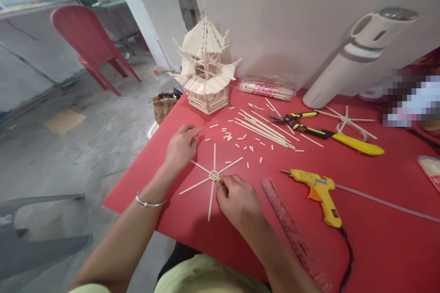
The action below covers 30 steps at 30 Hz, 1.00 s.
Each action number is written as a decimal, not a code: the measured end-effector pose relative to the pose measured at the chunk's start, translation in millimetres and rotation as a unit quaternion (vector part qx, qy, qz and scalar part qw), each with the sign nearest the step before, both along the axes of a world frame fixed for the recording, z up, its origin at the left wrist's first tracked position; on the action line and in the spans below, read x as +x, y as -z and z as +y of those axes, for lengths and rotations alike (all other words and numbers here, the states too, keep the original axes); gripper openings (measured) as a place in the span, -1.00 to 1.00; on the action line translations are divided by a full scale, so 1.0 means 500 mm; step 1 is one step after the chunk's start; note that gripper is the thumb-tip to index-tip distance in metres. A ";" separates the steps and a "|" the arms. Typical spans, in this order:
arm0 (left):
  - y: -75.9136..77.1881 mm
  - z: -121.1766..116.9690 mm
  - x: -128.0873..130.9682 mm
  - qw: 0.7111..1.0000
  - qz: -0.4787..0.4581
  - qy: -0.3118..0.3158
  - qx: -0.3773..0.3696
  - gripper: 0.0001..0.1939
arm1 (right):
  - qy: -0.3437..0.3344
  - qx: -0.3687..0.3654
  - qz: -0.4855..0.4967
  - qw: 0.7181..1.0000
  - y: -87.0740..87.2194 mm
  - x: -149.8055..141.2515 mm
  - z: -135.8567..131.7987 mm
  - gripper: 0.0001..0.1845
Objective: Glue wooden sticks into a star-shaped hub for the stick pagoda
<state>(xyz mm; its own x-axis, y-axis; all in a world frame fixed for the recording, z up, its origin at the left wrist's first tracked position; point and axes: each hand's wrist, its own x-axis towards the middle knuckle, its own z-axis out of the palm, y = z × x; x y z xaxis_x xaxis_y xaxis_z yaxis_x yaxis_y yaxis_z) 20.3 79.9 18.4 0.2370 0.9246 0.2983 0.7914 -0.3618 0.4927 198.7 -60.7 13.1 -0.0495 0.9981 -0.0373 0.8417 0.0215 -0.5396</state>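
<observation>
A star-shaped frame of thin wooden sticks, with a small ring at its hub, lies on the red tabletop. My right hand is closed in a pinch at the right side of the hub and hides the lower-right spoke. Whether a small piece is also between those fingertips, I cannot tell. My left hand rests just beyond the upper-left spoke, its index finger stretched out and nothing visible in it. Short cut stick pieces are scattered past the frame, near a bunch of longer sticks.
A stick-built pagoda model stands at the back corner. Yellow-handled pliers, a second stick star, a glue gun, a ruler, packaged sticks and a tall flask are on the table.
</observation>
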 end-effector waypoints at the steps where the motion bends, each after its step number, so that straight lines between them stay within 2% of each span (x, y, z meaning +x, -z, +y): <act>1: -0.001 0.001 0.001 1.000 0.010 -0.009 0.003 -0.76 | 0.000 0.008 0.001 1.000 0.003 0.000 -0.001 -0.79; 3: -0.004 0.002 0.004 0.999 0.028 -0.012 -0.011 -0.86 | 0.004 0.023 0.003 1.000 0.010 -0.001 -0.004 -0.79; 9: 0.009 0.022 0.019 0.995 0.067 0.023 -0.070 -0.92 | 0.007 0.079 0.030 0.996 0.025 -0.001 -0.010 -0.79; 12: 0.020 0.034 0.032 0.993 0.087 0.023 -0.070 -0.91 | 0.006 0.086 0.028 0.996 0.025 -0.001 -0.011 -0.77; 15: 0.013 0.027 0.038 0.994 0.089 0.020 -0.057 -0.89 | 0.010 0.088 0.030 0.996 0.027 0.000 -0.010 -0.77; 18: -0.013 -0.015 0.033 0.997 0.028 0.034 -0.055 -0.86 | 0.009 0.098 0.041 0.994 0.032 0.001 -0.010 -0.77; 21: -0.040 -0.086 0.020 0.997 -0.025 0.062 -0.043 -0.83 | 0.004 0.106 0.053 0.993 0.037 0.002 -0.010 -0.77; 23: -0.046 -0.137 0.013 0.995 -0.049 0.073 -0.040 -0.82 | 0.004 0.107 0.047 0.993 0.037 0.002 -0.010 -0.74; 26: -0.035 -0.202 0.010 0.995 -0.070 0.058 -0.029 -0.83 | 0.005 0.103 0.033 0.994 0.033 0.002 -0.011 -0.73; 30: -0.002 -0.249 0.019 0.996 -0.075 0.041 0.028 -0.81 | -0.003 0.092 0.027 0.995 0.024 0.003 -0.010 -0.75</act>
